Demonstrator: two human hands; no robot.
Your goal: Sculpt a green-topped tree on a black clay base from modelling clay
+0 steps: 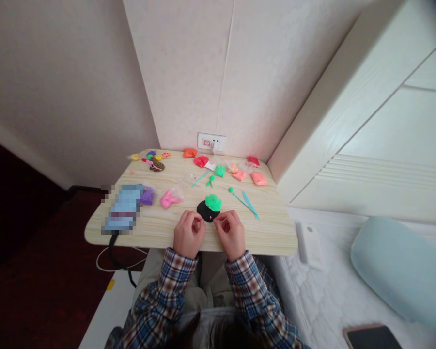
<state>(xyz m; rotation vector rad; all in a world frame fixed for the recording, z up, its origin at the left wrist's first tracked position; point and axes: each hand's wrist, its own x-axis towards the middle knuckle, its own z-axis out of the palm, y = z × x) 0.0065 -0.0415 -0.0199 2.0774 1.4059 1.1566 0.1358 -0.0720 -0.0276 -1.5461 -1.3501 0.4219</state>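
Observation:
In front of me on the table lies a flat black disc [205, 212], which looks like modelling clay. A crinkled bright green clay piece [213, 202] covers its upper right part. A tiny pinkish-white bit [210, 217] shows near the disc's lower right edge. My left hand [189, 233] is closed with thumb and finger together, its tips at the disc's lower left edge. At the lower right edge my right hand [230, 235] pinches thumb and forefinger close to the tiny bit. Whatever either pinch holds is too small to make out.
Clay packets, including pink [170, 198], purple [147, 196] and salmon [259, 178], lie about the table [269, 237]. Blue plastic tools [250, 204] lie to the right. A blurred-out device [123, 208] sits at left. Behind the table is a wall socket [211, 142].

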